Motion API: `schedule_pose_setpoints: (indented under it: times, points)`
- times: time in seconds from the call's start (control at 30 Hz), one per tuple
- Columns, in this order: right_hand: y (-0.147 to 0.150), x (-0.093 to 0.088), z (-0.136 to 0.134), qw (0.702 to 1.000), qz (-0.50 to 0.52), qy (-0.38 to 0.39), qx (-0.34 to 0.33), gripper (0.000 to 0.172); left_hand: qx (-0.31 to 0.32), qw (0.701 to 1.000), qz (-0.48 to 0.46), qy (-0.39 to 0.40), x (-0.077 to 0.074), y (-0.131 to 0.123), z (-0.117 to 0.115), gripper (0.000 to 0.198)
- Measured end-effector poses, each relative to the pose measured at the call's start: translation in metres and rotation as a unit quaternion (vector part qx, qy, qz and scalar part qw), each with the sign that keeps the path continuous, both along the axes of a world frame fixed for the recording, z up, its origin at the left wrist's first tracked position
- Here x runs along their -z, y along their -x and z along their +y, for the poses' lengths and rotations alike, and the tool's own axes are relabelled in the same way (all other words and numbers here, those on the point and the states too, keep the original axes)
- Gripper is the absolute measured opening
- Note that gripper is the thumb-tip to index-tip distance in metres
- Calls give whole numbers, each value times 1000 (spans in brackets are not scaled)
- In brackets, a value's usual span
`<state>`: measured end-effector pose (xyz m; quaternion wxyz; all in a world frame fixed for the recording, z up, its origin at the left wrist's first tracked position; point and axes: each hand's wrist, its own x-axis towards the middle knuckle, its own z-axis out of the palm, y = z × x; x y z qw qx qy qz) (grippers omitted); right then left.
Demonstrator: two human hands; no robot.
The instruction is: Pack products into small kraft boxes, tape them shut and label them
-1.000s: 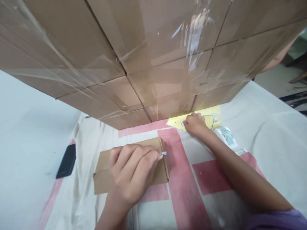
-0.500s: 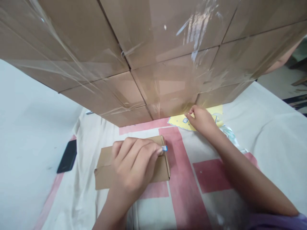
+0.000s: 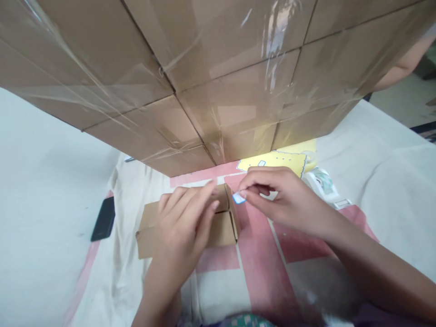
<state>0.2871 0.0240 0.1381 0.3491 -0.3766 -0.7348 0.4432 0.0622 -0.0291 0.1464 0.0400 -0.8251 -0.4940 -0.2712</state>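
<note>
A small white blue-edged sticker point(image 3: 239, 197) is pinched between the thumb and forefinger of my right hand point(image 3: 277, 193), just off the end of a small cardboard box point(image 3: 221, 229). My left hand point(image 3: 185, 220) rests over that box, thumb and forefinger apart, with nothing visible between them. The box's closed flaps and seam show at its right end; my left hand covers its middle. Beyond my right hand lies a yellow sheet point(image 3: 281, 160) with a blue scalloped outline and one similar sticker on it.
A tall stack of brown boxes point(image 3: 235, 113) wrapped in clear film stands across the back. A black phone point(image 3: 103, 219) lies at the left, and a white item with a green pattern point(image 3: 322, 184) at the right. Another person's arm point(image 3: 405, 63) shows behind the stack.
My right hand has come back from the yellow sheet toward the box and now holds the sticker. My left hand, which pinched a sticker before, has opened its fingers.
</note>
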Motion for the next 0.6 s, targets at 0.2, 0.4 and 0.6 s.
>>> schedule_pose_setpoints:
  times: [0.2, 0.4, 0.6]
  points:
    - [3, 50, 1, 955, 132, 259, 53, 26, -91, 995, 25, -10, 13, 60, -18, 27]
    - [19, 99, -11, 877, 183, 444, 17, 36, -20, 997, 69, 38, 29, 70, -41, 38]
    - [23, 110, -13, 865, 199, 460, 7, 39, -8, 997, 73, 16, 43, 71, -43, 46]
